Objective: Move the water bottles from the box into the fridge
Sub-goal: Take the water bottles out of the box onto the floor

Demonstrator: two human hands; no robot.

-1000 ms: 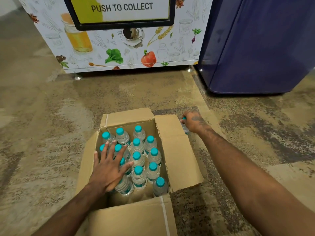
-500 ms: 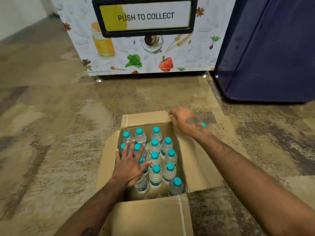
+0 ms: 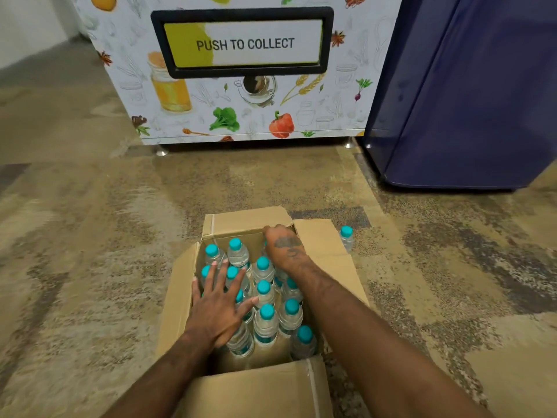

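Note:
An open cardboard box (image 3: 319, 245) sits on the floor, packed with several upright clear water bottles with teal caps (image 3: 265, 324). My left hand (image 3: 220, 309) lies flat with spread fingers on the caps at the box's left side. My right hand (image 3: 283, 245) reaches into the far right corner of the box. Its fingers curl down over the top of a bottle that is mostly hidden under the hand. One more bottle (image 3: 346, 239) stands alone on the floor just past the box's right flap. The dark blue fridge (image 3: 470, 101) stands at the far right, door closed.
A white vending machine (image 3: 241, 95) with food drawings and a "PUSH TO COLLECT" flap stands straight ahead on small metal feet. Mottled brown floor (image 3: 90, 236) surrounds the box. The box's near flap (image 3: 256, 390) folds toward me.
My right hand has left a bottle standing on the floor right of the box and moved left into the box's far corner. The left hand stays flat on the caps.

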